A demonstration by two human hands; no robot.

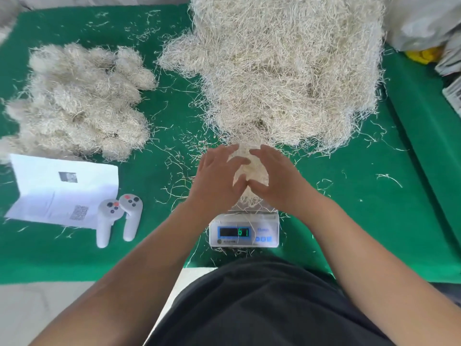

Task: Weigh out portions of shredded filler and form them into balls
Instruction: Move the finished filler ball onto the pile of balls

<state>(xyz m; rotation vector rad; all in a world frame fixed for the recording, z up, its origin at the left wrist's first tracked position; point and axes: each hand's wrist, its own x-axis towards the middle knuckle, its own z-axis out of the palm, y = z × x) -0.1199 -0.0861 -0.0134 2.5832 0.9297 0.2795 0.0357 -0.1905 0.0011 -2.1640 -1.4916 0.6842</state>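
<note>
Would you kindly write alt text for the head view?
Both hands, left hand and right hand, cup a filler ball over a digital scale on a green table; finished balls lie left.

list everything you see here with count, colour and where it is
loose filler heap: one, pale straw, back centre of mat
formed balls: a cluster, count unclear, pale straw, back left
portion: one, pale straw, over the scale between the hands
scale: one, white, green digits, front centre
controllers: two, light grey, left of scale
paper sheet: one, white, front left
mat: one, green, under everything
plastic bags: white, back right
left hand: cups the portion
right hand: cups the portion
</note>
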